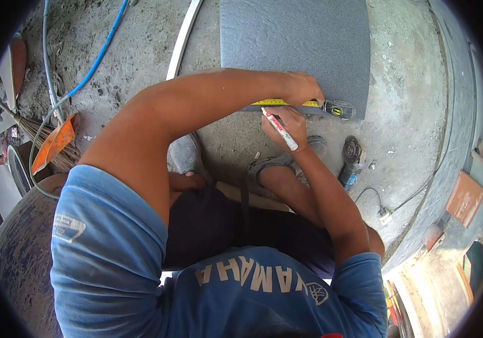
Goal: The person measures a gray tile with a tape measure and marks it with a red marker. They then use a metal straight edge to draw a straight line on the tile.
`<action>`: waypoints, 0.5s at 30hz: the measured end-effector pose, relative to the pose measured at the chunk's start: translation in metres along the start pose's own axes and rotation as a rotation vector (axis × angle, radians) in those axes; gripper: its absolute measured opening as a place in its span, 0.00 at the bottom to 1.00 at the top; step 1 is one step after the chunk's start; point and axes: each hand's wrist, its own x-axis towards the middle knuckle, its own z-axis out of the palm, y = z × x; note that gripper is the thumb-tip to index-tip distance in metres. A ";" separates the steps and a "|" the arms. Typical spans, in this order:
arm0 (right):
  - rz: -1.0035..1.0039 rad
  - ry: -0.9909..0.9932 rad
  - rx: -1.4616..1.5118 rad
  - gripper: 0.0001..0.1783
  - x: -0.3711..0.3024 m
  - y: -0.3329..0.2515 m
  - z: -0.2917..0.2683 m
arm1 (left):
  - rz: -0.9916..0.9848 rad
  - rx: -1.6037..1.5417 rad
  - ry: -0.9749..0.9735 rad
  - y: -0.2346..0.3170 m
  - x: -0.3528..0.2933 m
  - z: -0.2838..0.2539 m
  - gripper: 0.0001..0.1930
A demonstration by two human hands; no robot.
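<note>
A large dark grey slab (pixel 295 39) with a speckled face lies flat on the concrete in front of me. Along its near edge runs the yellow blade of a tape measure (pixel 272 102), its case resting by the slab's right corner. My left hand (pixel 303 89) reaches across from the left, its fingers closed on the tape beside the case; part of the blade is hidden under it. Just below, my right hand (pixel 287 125) grips a white marker (pixel 281 133) with red print. The marker slants, its upper end near the tape and the slab's edge.
An angle grinder (pixel 351 159) lies right of my foot, near a cord connector (pixel 385 216). A white strip (pixel 184 39) and a blue hose (pixel 99 56) cross the floor at left. Farther left are an orange dustpan (pixel 57 143) and a broom (pixel 32 128). A low wall curves along the right.
</note>
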 end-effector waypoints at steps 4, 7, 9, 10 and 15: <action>-0.032 -0.017 -0.025 0.12 -0.003 0.004 0.002 | 0.001 0.013 0.025 0.001 0.000 0.001 0.26; -0.021 -0.043 -0.032 0.13 -0.003 0.001 0.002 | 0.016 0.026 0.046 -0.003 0.000 0.005 0.26; -0.027 -0.041 -0.029 0.13 -0.003 0.003 0.004 | 0.028 0.027 0.055 -0.004 0.000 0.005 0.26; -0.033 -0.036 -0.027 0.13 -0.003 0.004 0.004 | 0.038 0.029 0.055 -0.004 0.001 0.005 0.26; -0.056 -0.023 -0.045 0.13 -0.001 0.003 0.003 | 0.032 0.025 0.037 -0.001 0.000 0.002 0.26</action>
